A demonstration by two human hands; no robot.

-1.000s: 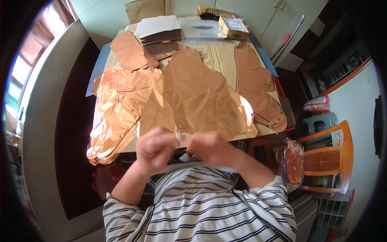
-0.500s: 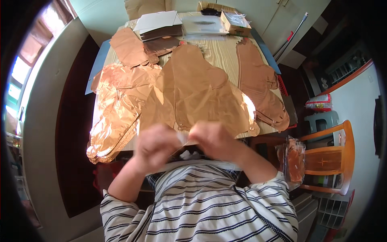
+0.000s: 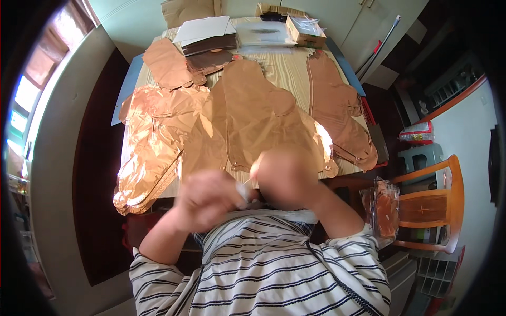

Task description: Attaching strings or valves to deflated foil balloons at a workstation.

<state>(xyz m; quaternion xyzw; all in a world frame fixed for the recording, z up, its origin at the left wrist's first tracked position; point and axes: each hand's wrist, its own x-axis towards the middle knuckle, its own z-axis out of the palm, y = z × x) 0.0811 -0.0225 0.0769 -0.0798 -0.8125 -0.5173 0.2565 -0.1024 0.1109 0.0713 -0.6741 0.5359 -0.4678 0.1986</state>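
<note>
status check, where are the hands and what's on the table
Left hand and right hand close together at the near table edge, pinching a small pale item, too blurred to identify. Flat copper foil balloons cover the table. Nothing between the hands.

You are in a room of a home, in use as a craft space. A light wooden desk (image 3: 287, 73) stands near pale cabinet doors (image 3: 363, 21), and a window (image 3: 23, 100) admits daylight on your left. To your right you see a wooden chair (image 3: 429, 203), a grey plastic stool (image 3: 424, 158) and a long-handled cleaning tool (image 3: 377, 47) leaning on the cabinets. Flat copper-coloured foil shapes (image 3: 253, 116), a cardboard box (image 3: 305, 31) and stacked paper sheets (image 3: 203, 29) cover the desk. The floor (image 3: 95, 174) is dark.
</note>
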